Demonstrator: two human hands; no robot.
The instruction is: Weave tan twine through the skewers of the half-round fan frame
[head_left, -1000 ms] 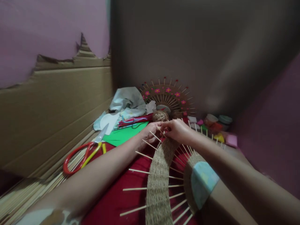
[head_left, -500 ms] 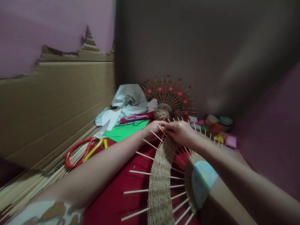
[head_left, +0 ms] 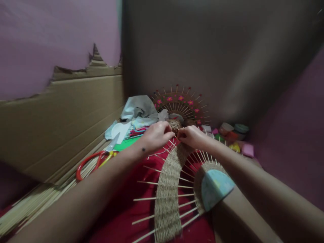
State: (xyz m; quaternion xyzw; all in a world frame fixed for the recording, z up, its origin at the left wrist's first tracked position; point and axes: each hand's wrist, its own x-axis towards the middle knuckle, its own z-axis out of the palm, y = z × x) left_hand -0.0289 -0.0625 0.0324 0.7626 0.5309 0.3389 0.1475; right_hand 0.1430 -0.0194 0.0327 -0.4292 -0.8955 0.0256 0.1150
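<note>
A half-round fan of thin sticks, with a woven twine band (head_left: 168, 192) across them, lies in front of me. Its inner part carries a light blue patterned piece (head_left: 215, 189). My right hand (head_left: 191, 136) is closed at the far end of the band, fingertips pinching among the sticks. Just left of it, my left hand (head_left: 158, 135) is closed, thumb against fingers, on what looks like a twine strand; the fingers partly hide it. A loose pale strand (head_left: 152, 156) trails below the left hand. Behind both hands sits a ball of twine (head_left: 174, 125).
Red-and-yellow-handled scissors (head_left: 97, 162) lie at left beside a bundle of sticks (head_left: 32, 206). A finished flowered fan (head_left: 181, 98) stands at the back, near crumpled cloth (head_left: 139, 108). Small tubs (head_left: 225, 129) and coloured pieces are at right. Torn cardboard (head_left: 83, 111) lines the left wall.
My left hand has drawn back a little from the right hand, leaving a gap between them. The right hand stays at the band's end. The view has shifted slightly.
</note>
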